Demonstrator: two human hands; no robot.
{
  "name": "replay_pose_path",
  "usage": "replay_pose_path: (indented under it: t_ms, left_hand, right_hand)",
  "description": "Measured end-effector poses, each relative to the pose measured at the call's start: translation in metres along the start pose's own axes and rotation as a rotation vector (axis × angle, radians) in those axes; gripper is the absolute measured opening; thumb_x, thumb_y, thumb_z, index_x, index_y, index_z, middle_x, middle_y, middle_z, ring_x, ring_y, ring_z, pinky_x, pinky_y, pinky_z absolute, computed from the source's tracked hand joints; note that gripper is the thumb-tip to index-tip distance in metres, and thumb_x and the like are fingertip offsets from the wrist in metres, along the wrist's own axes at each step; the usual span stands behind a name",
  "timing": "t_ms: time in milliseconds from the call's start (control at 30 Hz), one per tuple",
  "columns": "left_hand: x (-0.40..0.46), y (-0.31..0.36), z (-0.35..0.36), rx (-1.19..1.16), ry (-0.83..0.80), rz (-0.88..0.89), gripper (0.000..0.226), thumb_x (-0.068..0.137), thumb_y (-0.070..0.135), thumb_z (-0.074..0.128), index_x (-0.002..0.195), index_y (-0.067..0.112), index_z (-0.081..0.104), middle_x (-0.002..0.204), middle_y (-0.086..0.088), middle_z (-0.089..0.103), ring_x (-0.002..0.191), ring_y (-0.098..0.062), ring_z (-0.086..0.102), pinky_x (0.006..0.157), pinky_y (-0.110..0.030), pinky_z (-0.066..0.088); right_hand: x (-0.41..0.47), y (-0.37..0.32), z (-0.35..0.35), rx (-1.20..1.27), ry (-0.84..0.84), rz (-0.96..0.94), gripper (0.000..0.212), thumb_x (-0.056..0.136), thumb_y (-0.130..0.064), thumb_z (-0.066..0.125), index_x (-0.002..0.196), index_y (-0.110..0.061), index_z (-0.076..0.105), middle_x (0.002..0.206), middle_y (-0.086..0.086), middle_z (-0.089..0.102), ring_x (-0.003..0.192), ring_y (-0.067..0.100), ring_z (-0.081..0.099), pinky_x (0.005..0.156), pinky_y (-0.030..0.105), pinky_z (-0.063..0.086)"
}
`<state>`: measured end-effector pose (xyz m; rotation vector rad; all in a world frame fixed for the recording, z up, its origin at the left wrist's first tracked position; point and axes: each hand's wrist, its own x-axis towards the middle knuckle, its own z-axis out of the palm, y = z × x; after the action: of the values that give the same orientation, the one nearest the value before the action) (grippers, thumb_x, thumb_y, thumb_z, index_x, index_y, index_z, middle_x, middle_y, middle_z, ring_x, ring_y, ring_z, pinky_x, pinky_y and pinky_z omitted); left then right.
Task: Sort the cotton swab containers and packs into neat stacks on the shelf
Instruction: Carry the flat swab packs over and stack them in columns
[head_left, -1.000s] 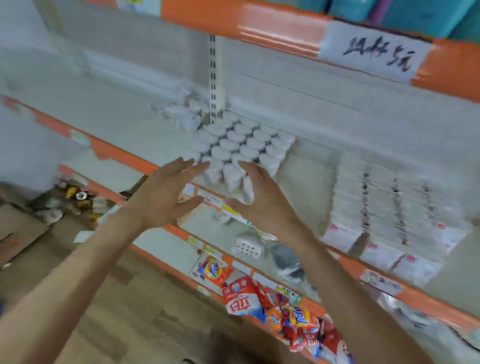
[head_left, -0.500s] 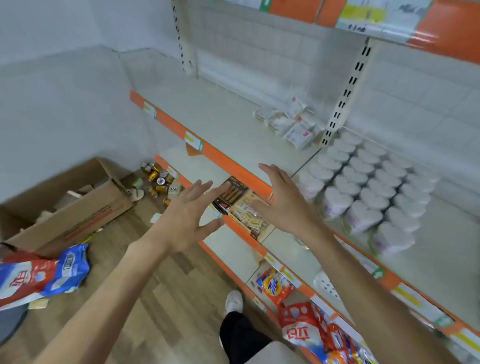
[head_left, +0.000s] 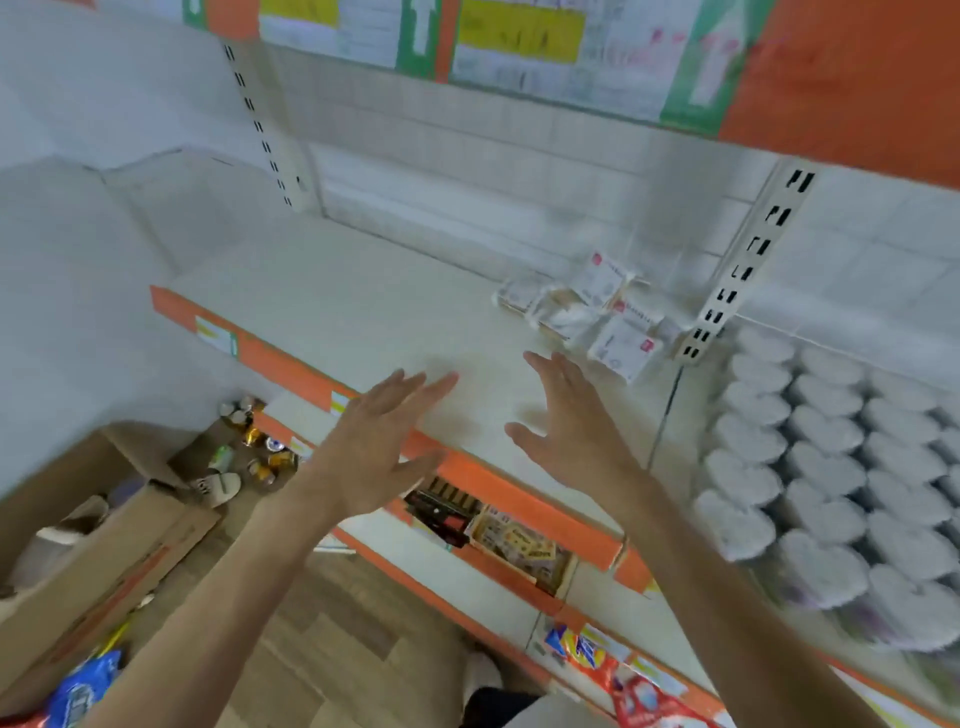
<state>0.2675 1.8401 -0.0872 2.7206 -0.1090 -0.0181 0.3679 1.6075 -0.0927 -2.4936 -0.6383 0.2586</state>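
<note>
The writing is too blurry to read anywhere. The flat packs (head_left: 587, 306) in the upper middle of the frame show small red marks, but no words can be made out. The yellow and green paper signs (head_left: 519, 36) along the top edge are smeared too, and so are the little price tags on the orange shelf edge (head_left: 291, 358).

The white heart-shaped containers (head_left: 826, 467) stand in close rows on the right of the frame, and the right edge cuts some of them off. They look fuzzy. The packs lie in a loose pile at the back of the white shelf (head_left: 363, 306), just left of the slotted post (head_left: 737, 280).

Lower left, a brown cardboard box (head_left: 93, 566) sits on the wood floor, partly cut off.

The left hand (head_left: 374, 452) is spread wide, fingers straight, over the orange edge. The right hand (head_left: 576, 426) is spread too, above the bare shelf. Both hold nothing and are apart from the packs.
</note>
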Motion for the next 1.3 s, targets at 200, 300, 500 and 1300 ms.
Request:
replay_pose_path:
  t_ms: [200,300,500,1300]
  left_hand:
    - [0.060,-0.031,-0.003,-0.082,-0.032,0.116,0.072,0.092,0.064,0.044,0.154,0.052,0.010,0.165,0.003,0.022,0.153,-0.010,0.002,0.119,-0.032,0.007]
    - [0.086,-0.048,-0.011,-0.052,-0.096,0.170,0.068,0.090,0.068,0.037,0.148,0.059,0.002,0.166,0.005,0.018,0.154,-0.011,0.001,0.120,-0.034,0.009]
    - [0.118,-0.083,-0.033,-0.085,-0.170,0.288,0.070,0.098,0.050,0.051,0.153,0.053,0.008,0.165,0.007,0.018,0.154,-0.011,0.002,0.121,-0.039,0.010]
    - [0.283,-0.015,0.000,-0.061,-0.275,0.619,0.073,0.086,0.029,0.069,0.152,0.026,0.037,0.151,-0.006,0.039,0.140,-0.030,0.037,0.108,-0.040,0.037]
  right_hand:
    - [0.057,0.011,-0.034,-0.145,0.275,0.200,0.079,0.093,-0.039,0.064,0.157,-0.020,0.021,0.167,0.009,0.010,0.153,0.029,0.009,0.122,0.046,0.017]
    - [0.093,0.022,-0.056,-0.235,0.393,0.280,0.077,0.091,-0.036,0.064,0.154,-0.011,0.028,0.161,0.013,0.027,0.148,0.033,0.024,0.120,0.048,0.026]
    - [0.131,0.024,-0.065,-0.370,0.399,0.461,0.064,0.096,-0.031,0.063,0.148,-0.010,0.034,0.147,0.013,0.044,0.135,0.034,0.041,0.111,0.043,0.035]
    - [0.052,-0.024,-0.048,-0.283,0.546,0.510,0.022,0.089,-0.010,0.068,0.110,-0.010,0.058,0.104,0.009,0.067,0.087,0.029,0.062,0.080,0.043,0.053]
